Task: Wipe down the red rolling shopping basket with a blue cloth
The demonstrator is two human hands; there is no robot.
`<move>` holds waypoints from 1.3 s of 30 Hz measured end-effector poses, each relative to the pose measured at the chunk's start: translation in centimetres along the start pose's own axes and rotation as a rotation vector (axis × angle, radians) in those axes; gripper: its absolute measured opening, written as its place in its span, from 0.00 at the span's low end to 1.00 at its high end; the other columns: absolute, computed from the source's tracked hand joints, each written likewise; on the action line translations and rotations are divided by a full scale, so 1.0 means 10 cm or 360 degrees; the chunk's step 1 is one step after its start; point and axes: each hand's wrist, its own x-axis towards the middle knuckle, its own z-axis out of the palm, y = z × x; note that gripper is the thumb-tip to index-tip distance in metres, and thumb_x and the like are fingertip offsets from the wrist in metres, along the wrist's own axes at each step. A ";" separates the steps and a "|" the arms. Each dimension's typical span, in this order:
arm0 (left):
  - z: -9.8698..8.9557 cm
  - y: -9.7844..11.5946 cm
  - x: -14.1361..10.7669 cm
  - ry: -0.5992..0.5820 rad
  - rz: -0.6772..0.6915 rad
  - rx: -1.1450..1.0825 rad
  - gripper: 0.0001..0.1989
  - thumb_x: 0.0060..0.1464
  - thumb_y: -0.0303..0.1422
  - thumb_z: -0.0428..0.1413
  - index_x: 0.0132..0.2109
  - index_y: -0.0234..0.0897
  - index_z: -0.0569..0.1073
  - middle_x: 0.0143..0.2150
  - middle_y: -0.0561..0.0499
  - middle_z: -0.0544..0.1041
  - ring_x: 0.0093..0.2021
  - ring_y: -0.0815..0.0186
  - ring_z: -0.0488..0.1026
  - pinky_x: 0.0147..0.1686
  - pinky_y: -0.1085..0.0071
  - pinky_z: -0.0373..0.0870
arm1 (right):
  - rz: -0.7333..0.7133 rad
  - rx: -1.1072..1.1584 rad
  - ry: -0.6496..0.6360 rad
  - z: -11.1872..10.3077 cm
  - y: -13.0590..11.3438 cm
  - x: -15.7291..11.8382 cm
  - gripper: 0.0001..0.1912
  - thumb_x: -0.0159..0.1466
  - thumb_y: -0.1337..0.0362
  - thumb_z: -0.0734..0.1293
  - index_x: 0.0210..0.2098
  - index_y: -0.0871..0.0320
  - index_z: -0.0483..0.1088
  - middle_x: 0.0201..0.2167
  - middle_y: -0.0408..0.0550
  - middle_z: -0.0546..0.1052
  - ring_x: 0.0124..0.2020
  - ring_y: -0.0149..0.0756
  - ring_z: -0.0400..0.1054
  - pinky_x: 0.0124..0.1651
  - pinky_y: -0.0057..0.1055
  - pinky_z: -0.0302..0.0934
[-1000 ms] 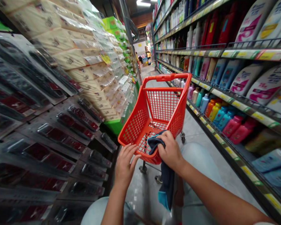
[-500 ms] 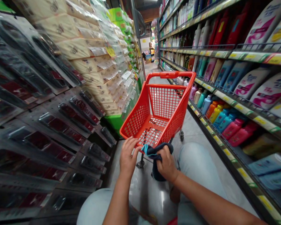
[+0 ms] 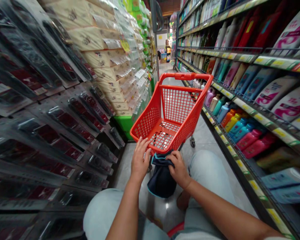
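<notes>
A dark navy cloth with light blue trim (image 3: pixel 162 178) hangs just below the front rim of a red plastic shopping cart (image 3: pixel 156 123). My right hand (image 3: pixel 178 168) is closed on the upper right part of this cloth, its fingers bunching the fabric. At the cart's near left corner, my left hand (image 3: pixel 140 161) lies against the rim with fingers stretched out and thumb apart. The cloth's left edge comes close to that thumb; whether they touch is unclear. Through its lattice floor, the cart's basket shows nothing inside.
Shelves of bottles (image 3: pixel 240 128) line the right side of the aisle. On the left hang packaged items on a rack (image 3: pixel 62 120), with stacked tissue packs (image 3: pixel 110 63) beyond. A cart caster (image 3: pixel 192 142) rests on the grey floor (image 3: pixel 202 133) beside my bent knee (image 3: pixel 210 173).
The cloth, bunched beside the rim before, now hangs spread out below it. My right hand has shifted slightly down and left. My left hand stays at the rim.
</notes>
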 end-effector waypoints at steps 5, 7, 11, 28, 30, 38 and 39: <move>-0.04 -0.01 -0.01 -0.0045 0.0014 -0.0075 0.18 0.68 0.34 0.48 0.62 0.43 0.71 0.65 0.46 0.72 0.73 0.59 0.58 0.70 0.49 0.60 | 0.0239 0.0054 0.0067 0.08 0.01 -0.08 0.14 0.57 0.74 0.61 0.37 0.54 0.74 0.37 0.47 0.71 0.41 0.39 0.70 0.48 0.38 0.68; -0.06 0.00 -0.03 -0.0043 -0.0011 -0.0093 0.19 0.68 0.34 0.48 0.62 0.43 0.70 0.67 0.46 0.71 0.74 0.60 0.56 0.70 0.50 0.58 | 0.0196 0.0110 0.0106 0.08 -0.14 -0.03 0.14 0.58 0.72 0.62 0.40 0.54 0.75 0.39 0.47 0.71 0.43 0.39 0.69 0.50 0.38 0.67; -0.05 0.12 -0.27 0.0037 -0.0121 -0.0119 0.21 0.69 0.34 0.46 0.66 0.44 0.65 0.70 0.44 0.66 0.73 0.60 0.56 0.71 0.51 0.57 | 0.0223 0.0212 0.0086 0.05 -0.38 0.06 0.12 0.59 0.69 0.64 0.40 0.54 0.76 0.39 0.47 0.72 0.43 0.39 0.69 0.51 0.38 0.67; 0.49 0.49 -0.73 0.0731 -0.1016 -0.0630 0.13 0.64 0.41 0.52 0.50 0.40 0.72 0.48 0.46 0.76 0.50 0.61 0.75 0.54 0.63 0.71 | -0.0268 -0.1012 -0.0767 -0.44 -0.89 1.34 0.27 0.75 0.53 0.53 0.33 0.59 0.78 0.31 0.54 0.81 0.37 0.40 0.75 0.40 0.31 0.61; 0.63 0.43 -0.60 0.0727 -0.0936 -0.0607 0.13 0.61 0.40 0.55 0.50 0.40 0.72 0.50 0.45 0.74 0.54 0.59 0.73 0.58 0.61 0.68 | -0.0203 -0.1380 -0.1055 -0.32 -0.87 1.45 0.31 0.75 0.50 0.52 0.31 0.59 0.79 0.29 0.55 0.82 0.35 0.42 0.77 0.35 0.31 0.59; 1.05 0.04 -0.58 0.0867 -0.1125 -0.0531 0.07 0.60 0.31 0.50 0.46 0.39 0.67 0.43 0.45 0.72 0.49 0.57 0.72 0.52 0.56 0.70 | -0.0226 -0.1784 -0.1050 -0.07 -0.92 1.19 0.37 0.75 0.49 0.47 0.34 0.61 0.81 0.30 0.61 0.82 0.34 0.49 0.79 0.32 0.33 0.59; 1.05 0.07 -0.58 0.0889 -0.1127 -0.0533 0.09 0.61 0.31 0.49 0.48 0.39 0.66 0.44 0.45 0.73 0.49 0.58 0.73 0.52 0.57 0.70 | -0.0229 -0.1791 -0.1063 -0.07 -0.92 1.19 0.38 0.75 0.49 0.47 0.33 0.61 0.81 0.30 0.62 0.82 0.34 0.49 0.79 0.32 0.33 0.60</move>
